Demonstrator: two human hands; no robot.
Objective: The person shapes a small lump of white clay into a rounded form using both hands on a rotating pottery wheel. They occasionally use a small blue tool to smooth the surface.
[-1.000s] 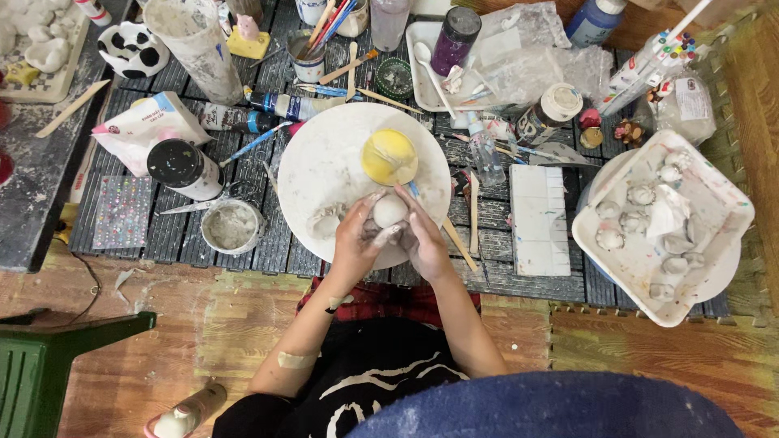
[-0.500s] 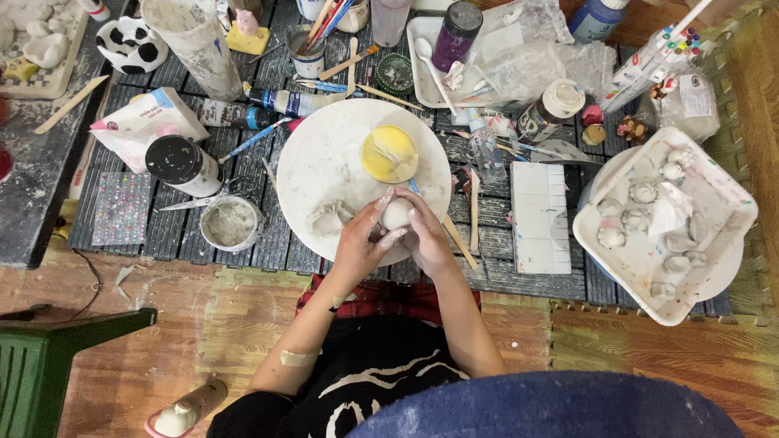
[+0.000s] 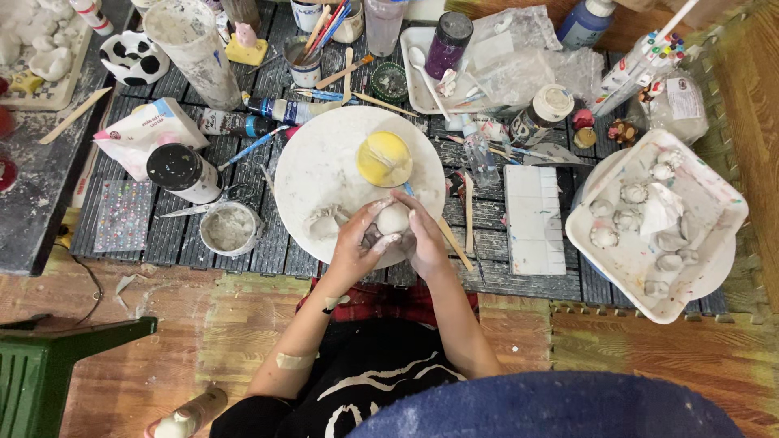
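Centrally, hands (image 3: 389, 235) cup clay ball (image 3: 393, 219) (plate (image 3: 324, 162) edge) — crowded

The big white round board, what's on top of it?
On the round board sit a yellow sponge and a grey clay lump. Both hands, left and right, cup a white clay ball above it. The board beneath them is hidden.

A yellow sponge (image 3: 384, 158) lies at twelve o'clock on the white round board (image 3: 324, 154). A white tray (image 3: 706, 203) of small clay pieces sits at three o'clock. A green chair (image 3: 40, 373) stands at eight o'clock.
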